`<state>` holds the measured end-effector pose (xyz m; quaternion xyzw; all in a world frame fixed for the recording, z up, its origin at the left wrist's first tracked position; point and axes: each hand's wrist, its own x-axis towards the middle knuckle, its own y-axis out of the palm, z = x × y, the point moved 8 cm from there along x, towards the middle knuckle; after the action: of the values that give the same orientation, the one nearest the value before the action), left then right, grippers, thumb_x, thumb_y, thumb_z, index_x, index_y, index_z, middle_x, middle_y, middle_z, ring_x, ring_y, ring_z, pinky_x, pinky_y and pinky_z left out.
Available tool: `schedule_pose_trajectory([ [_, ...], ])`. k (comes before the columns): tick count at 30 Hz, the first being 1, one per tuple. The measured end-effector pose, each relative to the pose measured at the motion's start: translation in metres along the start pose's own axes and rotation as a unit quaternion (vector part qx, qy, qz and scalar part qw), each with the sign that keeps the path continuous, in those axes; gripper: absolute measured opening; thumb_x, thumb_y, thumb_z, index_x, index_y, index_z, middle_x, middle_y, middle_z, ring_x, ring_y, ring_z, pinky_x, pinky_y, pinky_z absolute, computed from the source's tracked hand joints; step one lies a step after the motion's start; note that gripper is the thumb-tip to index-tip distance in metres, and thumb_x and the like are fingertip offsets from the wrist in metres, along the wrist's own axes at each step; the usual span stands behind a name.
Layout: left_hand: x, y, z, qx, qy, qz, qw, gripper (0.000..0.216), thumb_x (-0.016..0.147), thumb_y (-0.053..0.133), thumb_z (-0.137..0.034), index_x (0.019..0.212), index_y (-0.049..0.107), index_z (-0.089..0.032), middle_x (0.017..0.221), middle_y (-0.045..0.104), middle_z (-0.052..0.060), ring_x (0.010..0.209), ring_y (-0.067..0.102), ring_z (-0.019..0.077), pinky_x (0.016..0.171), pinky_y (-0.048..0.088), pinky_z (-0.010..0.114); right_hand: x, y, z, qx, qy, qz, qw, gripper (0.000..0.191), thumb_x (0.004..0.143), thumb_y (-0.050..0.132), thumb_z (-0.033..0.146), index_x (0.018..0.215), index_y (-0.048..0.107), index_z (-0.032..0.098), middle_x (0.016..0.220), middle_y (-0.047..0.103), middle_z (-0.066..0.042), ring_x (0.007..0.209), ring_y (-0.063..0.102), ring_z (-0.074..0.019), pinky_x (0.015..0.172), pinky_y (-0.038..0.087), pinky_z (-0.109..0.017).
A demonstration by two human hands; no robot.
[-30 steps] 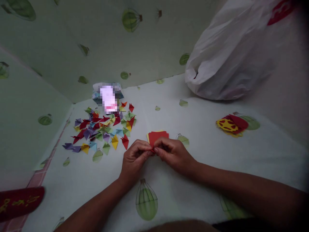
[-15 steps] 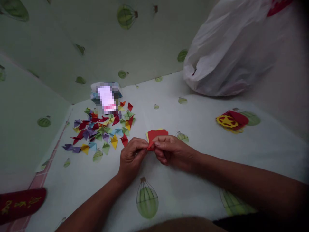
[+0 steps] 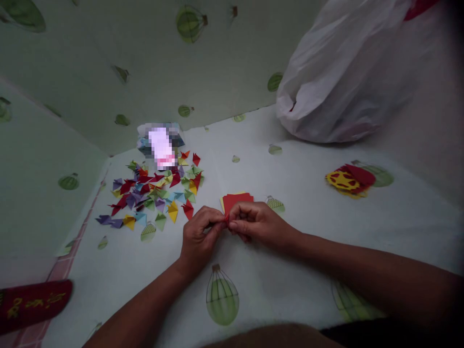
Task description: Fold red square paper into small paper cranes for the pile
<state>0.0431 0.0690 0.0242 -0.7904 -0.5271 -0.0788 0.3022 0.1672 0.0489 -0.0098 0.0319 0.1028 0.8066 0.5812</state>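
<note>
My left hand [image 3: 198, 235] and my right hand [image 3: 255, 222] meet over the pale cloth, both pinched on a small piece of red paper [image 3: 227, 220] between their fingertips. Most of that piece is hidden by my fingers. Just behind my hands lies a small stack of square sheets [image 3: 237, 199], red on top with yellow beneath. To the left is a heap of folded paper shapes [image 3: 155, 191] in red, purple, green, yellow and blue.
A large white plastic bag [image 3: 348, 77] sits at the back right. A red and yellow paper item [image 3: 350, 180] lies at the right. A blurred bright object [image 3: 161, 145] stands behind the heap. A dark red strip with gold marks [image 3: 32, 303] lies at the lower left.
Both hands stay together on the red piece, shifting slightly up and left in view; the fingers have reworked their pinch on it. Nothing else has moved.
</note>
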Motion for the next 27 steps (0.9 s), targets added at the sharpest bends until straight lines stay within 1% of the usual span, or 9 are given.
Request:
schedule_pose_trajectory([
  [3,-0.001,0.0,-0.001,0.027,0.012,0.003,1.0,0.01,0.086,0.065,-0.012,0.082,0.069,-0.02,0.078,0.069,0.004,0.074,0.063,0.0163,0.068,0.05,0.026,-0.002,0.001,0.004,-0.024,-0.027,-0.001,0.999,0.02,0.085,0.067,0.034,0.077,0.057,0.019,0.062,0.057,0.003,0.049,0.048,-0.0084,0.048,0.037,-0.023],
  [5,-0.002,0.0,-0.003,0.052,0.03,0.002,0.998,0.01,0.086,0.065,-0.013,0.084,0.07,-0.021,0.08,0.069,0.004,0.076,0.064,0.0168,0.07,0.051,0.027,-0.002,0.001,0.004,-0.015,-0.026,0.001,1.0,0.022,0.086,0.066,0.037,0.078,0.057,0.019,0.069,0.06,0.001,0.051,0.051,-0.0083,0.048,0.039,-0.023],
  [7,-0.003,0.0,-0.006,0.081,0.053,-0.002,0.995,0.011,0.087,0.063,-0.013,0.087,0.07,-0.021,0.082,0.07,0.005,0.078,0.065,0.0167,0.072,0.052,0.027,-0.003,0.001,0.003,-0.005,-0.021,0.004,1.0,0.023,0.087,0.065,0.038,0.08,0.057,0.018,0.071,0.061,0.001,0.051,0.052,-0.0082,0.049,0.04,-0.023],
  [13,-0.006,0.001,-0.013,0.16,0.103,-0.005,0.982,0.015,0.089,0.061,-0.011,0.092,0.07,-0.023,0.086,0.071,0.004,0.079,0.067,0.0149,0.073,0.054,0.024,-0.002,0.0,0.003,0.02,0.001,0.008,1.0,0.023,0.085,0.066,0.038,0.08,0.056,0.018,0.069,0.061,0.001,0.05,0.052,-0.0078,0.049,0.041,-0.023],
  [20,-0.008,0.001,-0.016,0.164,0.123,-0.004,0.979,0.021,0.086,0.062,-0.006,0.095,0.071,-0.022,0.089,0.07,0.005,0.082,0.067,0.0146,0.076,0.054,0.023,-0.002,0.001,-0.001,0.068,0.029,0.009,0.997,0.023,0.084,0.068,0.035,0.078,0.056,0.017,0.066,0.064,0.001,0.049,0.054,-0.0076,0.047,0.041,-0.021],
  [24,-0.007,0.002,-0.022,0.181,0.147,0.002,0.972,0.022,0.087,0.061,-0.005,0.097,0.069,-0.022,0.09,0.07,0.006,0.082,0.067,0.0143,0.075,0.054,0.022,-0.002,0.001,-0.005,0.115,0.046,0.003,0.992,0.02,0.082,0.069,0.03,0.075,0.057,0.016,0.06,0.061,0.003,0.046,0.052,-0.0065,0.045,0.038,-0.019],
  [27,-0.008,0.005,-0.027,0.212,0.168,0.009,0.963,0.02,0.087,0.06,-0.004,0.097,0.067,-0.02,0.09,0.069,0.006,0.081,0.067,0.0138,0.074,0.054,0.021,-0.002,0.002,-0.007,0.152,0.063,0.005,0.986,0.019,0.081,0.069,0.03,0.075,0.057,0.016,0.059,0.061,0.003,0.044,0.05,-0.006,0.043,0.034,-0.019],
])
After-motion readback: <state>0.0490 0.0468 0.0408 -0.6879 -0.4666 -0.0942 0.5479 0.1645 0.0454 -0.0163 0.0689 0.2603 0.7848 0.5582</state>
